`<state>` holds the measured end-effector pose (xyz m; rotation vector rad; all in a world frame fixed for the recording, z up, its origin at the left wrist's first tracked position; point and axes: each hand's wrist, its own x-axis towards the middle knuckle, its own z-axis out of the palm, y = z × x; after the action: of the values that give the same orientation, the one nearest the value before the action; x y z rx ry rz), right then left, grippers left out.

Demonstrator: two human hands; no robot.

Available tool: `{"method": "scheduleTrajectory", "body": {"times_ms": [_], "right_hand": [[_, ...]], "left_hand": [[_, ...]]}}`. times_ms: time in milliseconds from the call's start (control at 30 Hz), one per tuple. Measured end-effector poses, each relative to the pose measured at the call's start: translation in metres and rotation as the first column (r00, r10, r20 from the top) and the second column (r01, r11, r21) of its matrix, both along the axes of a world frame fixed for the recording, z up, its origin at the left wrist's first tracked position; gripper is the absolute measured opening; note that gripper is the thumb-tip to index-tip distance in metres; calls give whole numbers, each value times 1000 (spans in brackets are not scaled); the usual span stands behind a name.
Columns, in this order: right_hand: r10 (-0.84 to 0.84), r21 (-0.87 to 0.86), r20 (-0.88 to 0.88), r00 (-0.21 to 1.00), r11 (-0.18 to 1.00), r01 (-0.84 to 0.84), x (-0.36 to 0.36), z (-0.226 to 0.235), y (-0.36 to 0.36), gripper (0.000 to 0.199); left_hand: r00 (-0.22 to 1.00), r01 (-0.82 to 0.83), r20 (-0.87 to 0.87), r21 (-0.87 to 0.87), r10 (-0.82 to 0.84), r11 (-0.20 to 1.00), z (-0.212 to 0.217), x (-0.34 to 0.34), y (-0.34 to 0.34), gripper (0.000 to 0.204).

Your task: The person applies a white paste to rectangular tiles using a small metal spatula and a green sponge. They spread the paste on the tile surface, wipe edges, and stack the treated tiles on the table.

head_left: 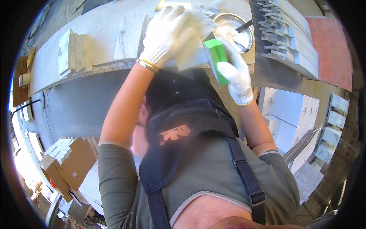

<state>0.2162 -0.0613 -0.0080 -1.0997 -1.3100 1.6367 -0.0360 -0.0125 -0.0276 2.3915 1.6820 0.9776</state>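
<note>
Two hands lie ahead of us at the near side of the bench [100, 23], both in white knitted gloves [157, 53] with yellow cuff edges. The right hand [237, 74] grips a green block [215, 61], thumb on the near face and fingers behind; we see the block tilted, just right of a pale tile [190, 57]. Whether block and tile touch, we cannot tell. The left hand [163, 36] is at the tile's left side, its fingers bent; motion blurs them (the tile too), so we cannot tell whether they are closed on it. The tile's lower corner reaches past the bench's front edge.

Beyond the right hand we see a round metal pan [250, 37] holding white material, with a dark-handled tool [244, 26] across its rim. To the left of the left hand lies a veined marble slab [129, 36], and farther left, well apart, a stack of marble pieces [70, 51]. Right of the bench, we find white boxes [291, 114]; at lower left, brown cardboard [78, 162].
</note>
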Motion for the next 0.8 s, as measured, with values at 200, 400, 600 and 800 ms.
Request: {"method": "scheduleTrajectory", "body": {"times_ms": [200,400,600,800], "right_hand": [[-93,6,192,977,996,94,-4,-3,-1,70],[-58,139,198,979,990,30,-4,-6,-8,70],[-82,-14,162,983,996,86,0,-10,-8,72],[-59,269,337,940,963,-36,-1,-9,-5,73]], "left_hand": [[997,-8,-77,-29,6,1000,-1,0,2,49],[1000,12,-21,280,-7,960,0,2,7,33],[1000,10,-7,229,-9,973,-1,3,7,34],[998,-6,-55,-21,5,1000,0,1,4,50]]}}
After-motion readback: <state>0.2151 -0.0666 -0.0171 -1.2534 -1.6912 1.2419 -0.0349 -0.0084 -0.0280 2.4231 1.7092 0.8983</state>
